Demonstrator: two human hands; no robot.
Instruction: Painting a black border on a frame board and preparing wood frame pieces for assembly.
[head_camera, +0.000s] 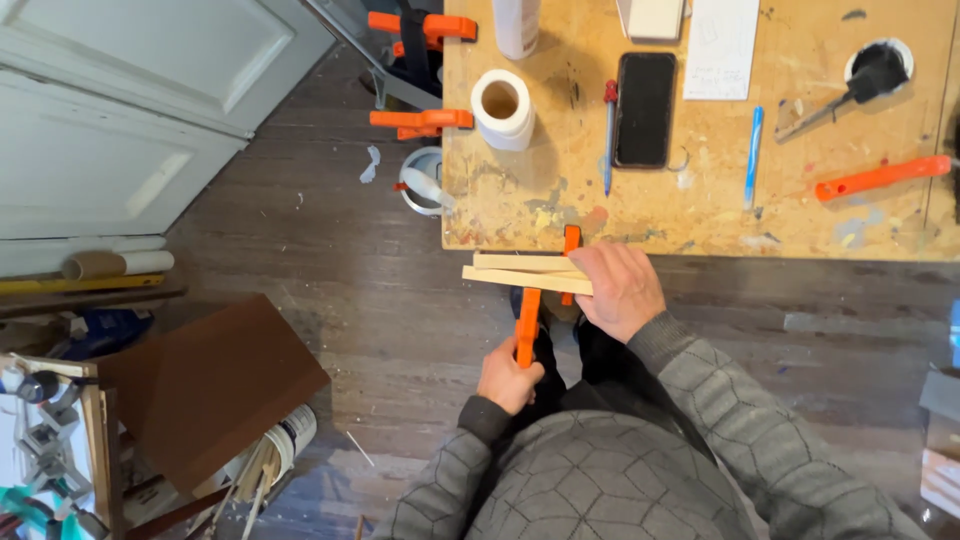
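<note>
Two thin pale wood strips (515, 270) lie stacked at the front edge of the workbench (700, 200), sticking out to the left. My right hand (618, 288) presses down on their right end. An orange bar clamp (528, 322) runs from the bench edge down below the strips. My left hand (508, 378) grips the clamp's lower handle, close to my body.
On the bench lie a black phone (645, 108), a roll of tape (502, 108), two pens (752, 155), paper, an orange-handled tool (880, 178) and a brush in a lid. More orange clamps (420, 120) grip the bench's left edge. A brown board (210, 385) and clutter sit on the floor at left.
</note>
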